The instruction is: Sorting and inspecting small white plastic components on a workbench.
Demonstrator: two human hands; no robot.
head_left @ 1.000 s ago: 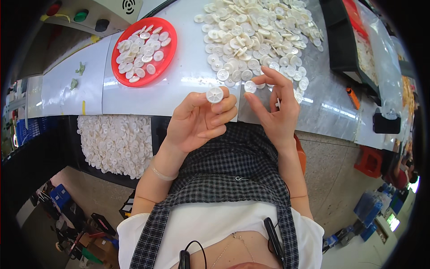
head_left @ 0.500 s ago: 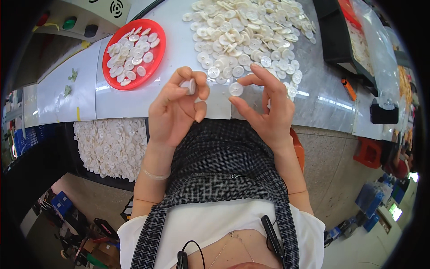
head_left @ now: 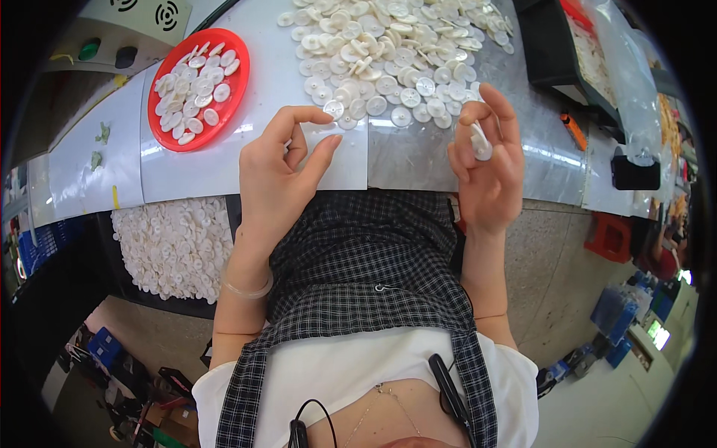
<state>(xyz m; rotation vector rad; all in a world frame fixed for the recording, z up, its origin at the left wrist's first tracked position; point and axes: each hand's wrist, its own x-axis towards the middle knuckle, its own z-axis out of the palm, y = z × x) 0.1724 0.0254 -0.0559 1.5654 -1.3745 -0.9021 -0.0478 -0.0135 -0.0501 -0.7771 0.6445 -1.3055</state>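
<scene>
One thumb and one pointing finger stand spread apart on the left hand (head_left: pixel 275 164); a white bit (head_left: pixel 287 145) by its other fingers is too small for me to name. The right hand (head_left: pixel 491 175) pinches a tilted white wheel (head_left: pixel 484 149), partly hidden by fingers. Past them, on the table (head_left: pixel 414 164), lies a heap of white wheels (head_left: pixel 385 63), cut off at the top, with a red plate (head_left: pixel 237 84) of more wheels to its left.

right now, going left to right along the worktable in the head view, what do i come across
Green scraps, red tray, left hand, right hand holding a white disc, slim orange tool, flat black object.
</scene>
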